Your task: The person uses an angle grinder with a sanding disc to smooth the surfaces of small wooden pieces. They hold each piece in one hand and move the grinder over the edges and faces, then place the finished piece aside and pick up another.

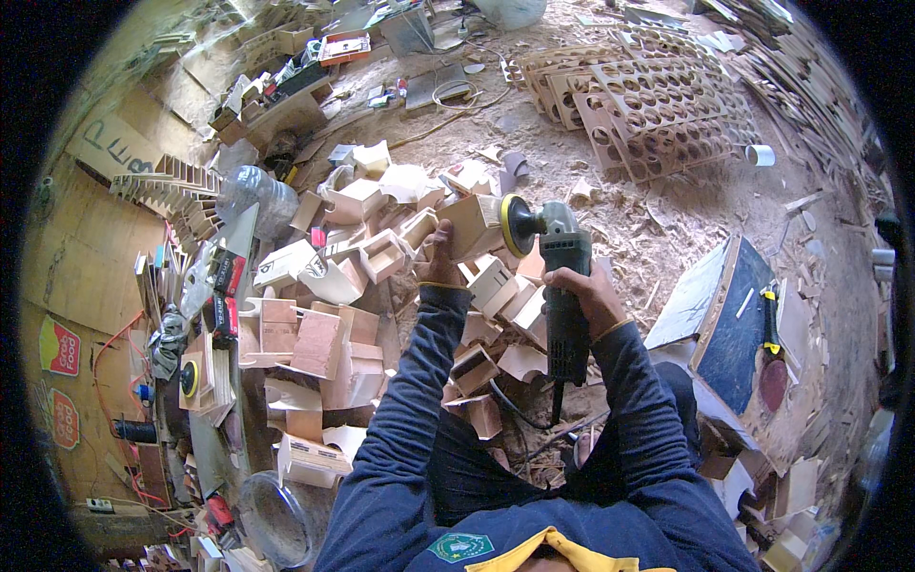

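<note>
My right hand (591,294) is wrapped round the dark body of an angle grinder (566,315), whose cord drops from its lower end. A yellow-edged sanding disc (516,226) on the grinder's head faces left, against or very close to the right side of a wooden box (471,229). That small, pale box is gripped by my left hand (441,255) at its left side. Many similar wooden boxes (318,343) lie heaped below and to the left of my hands. Whether the disc is spinning cannot be made out.
Stacked wooden sheets with round holes (648,100) lie at the far right. A dark blue panel (729,329) with a yellow-handled knife (770,319) stands at the right. Clear plastic jug (257,195) rests at the left. Sawdust and wood scraps cover the floor; the grinder's cord (519,412) runs near my feet.
</note>
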A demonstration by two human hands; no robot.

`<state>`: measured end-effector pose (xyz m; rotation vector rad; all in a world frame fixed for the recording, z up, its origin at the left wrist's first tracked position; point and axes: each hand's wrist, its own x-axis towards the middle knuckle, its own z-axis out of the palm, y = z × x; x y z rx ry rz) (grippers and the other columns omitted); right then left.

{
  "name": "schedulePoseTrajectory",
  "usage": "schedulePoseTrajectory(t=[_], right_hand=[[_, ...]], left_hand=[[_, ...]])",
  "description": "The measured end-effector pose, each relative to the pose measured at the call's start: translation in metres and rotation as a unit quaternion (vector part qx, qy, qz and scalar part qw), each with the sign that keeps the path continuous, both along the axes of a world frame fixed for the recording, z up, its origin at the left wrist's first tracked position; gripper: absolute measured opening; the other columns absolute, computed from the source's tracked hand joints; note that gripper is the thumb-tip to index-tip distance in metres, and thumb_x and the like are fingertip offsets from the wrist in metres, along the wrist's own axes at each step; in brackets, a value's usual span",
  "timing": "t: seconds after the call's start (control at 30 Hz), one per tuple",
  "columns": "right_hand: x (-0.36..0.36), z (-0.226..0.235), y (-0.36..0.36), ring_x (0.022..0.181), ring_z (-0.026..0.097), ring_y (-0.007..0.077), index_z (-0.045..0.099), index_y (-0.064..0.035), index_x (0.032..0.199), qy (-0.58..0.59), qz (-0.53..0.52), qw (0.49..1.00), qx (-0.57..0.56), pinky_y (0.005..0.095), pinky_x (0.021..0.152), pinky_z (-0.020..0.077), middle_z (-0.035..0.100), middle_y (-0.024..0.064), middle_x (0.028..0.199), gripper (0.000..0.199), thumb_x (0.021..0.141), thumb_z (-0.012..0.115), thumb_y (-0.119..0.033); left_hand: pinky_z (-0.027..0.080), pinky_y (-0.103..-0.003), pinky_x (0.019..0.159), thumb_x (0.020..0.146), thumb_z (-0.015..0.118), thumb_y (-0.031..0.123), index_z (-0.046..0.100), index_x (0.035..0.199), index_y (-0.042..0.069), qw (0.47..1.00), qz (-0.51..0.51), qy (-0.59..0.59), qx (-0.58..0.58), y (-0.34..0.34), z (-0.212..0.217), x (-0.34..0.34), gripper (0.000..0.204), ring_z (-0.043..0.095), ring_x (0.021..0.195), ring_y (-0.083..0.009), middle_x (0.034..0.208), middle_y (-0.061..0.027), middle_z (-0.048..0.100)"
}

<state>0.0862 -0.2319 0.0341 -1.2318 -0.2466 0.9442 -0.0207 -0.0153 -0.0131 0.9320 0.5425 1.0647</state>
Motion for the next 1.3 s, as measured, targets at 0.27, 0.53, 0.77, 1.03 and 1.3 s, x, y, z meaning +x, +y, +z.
schedulePoseTrajectory(t=[0.27,0.53,0.77,1.03,1.3], right_hand=[[-0.004,0.005,-0.002,0.055,0.063,0.0192,0.061,-0.0009,0.1,0.002,-0.004,1.0,0.008,0.0333,0.05,0.0533,0.062,0.0081,0.072,0.033,0.078,0.079,-0.017],[-0.005,0.004,-0.002,0.055,0.063,0.0193,0.061,-0.0005,0.098,-0.011,0.004,1.0,0.012,0.0331,0.05,0.0536,0.063,0.0085,0.072,0.031,0.079,0.078,-0.018],[-0.005,0.003,-0.003,0.058,0.065,0.0182,0.062,-0.0004,0.098,-0.006,0.024,1.0,0.017,0.0323,0.052,0.0543,0.063,0.0079,0.072,0.031,0.079,0.079,-0.018],[-0.006,0.006,-0.004,0.056,0.063,0.0179,0.062,-0.0005,0.099,-0.009,0.015,1.0,0.021,0.032,0.052,0.0538,0.063,0.0076,0.073,0.032,0.079,0.079,-0.018],[-0.008,0.011,-0.003,0.057,0.062,0.0177,0.061,-0.001,0.101,-0.003,0.016,0.999,0.028,0.0321,0.052,0.0537,0.063,0.0071,0.074,0.032,0.079,0.078,-0.018]], left_hand=[[0.057,-0.029,0.074,0.084,0.084,0.03,0.067,0.105,0.002,0.997,0.023,0.0,0.079,0.008,-0.01,0.0,0.039,0.067,0.085,-0.0157,0.098,-0.0082,0.069],[0.056,-0.029,0.075,0.083,0.085,0.035,0.067,0.103,0.0,0.976,0.12,0.03,0.181,0.003,-0.018,0.007,0.044,0.065,0.083,-0.0149,0.094,-0.007,0.068],[0.053,-0.028,0.074,0.084,0.083,0.036,0.069,0.094,0.002,0.989,0.049,0.056,0.125,0.01,-0.02,0.003,0.039,0.063,0.08,-0.0141,0.091,-0.0058,0.068],[0.053,-0.029,0.077,0.082,0.084,0.039,0.067,0.096,0.002,0.981,0.1,0.059,0.155,0.004,-0.019,0.009,0.043,0.063,0.084,-0.0139,0.093,-0.0066,0.068],[0.053,-0.028,0.076,0.083,0.084,0.04,0.067,0.097,0.005,0.998,0.038,0.028,0.052,0.014,-0.028,0.01,0.041,0.062,0.083,-0.0136,0.092,-0.0055,0.068]])
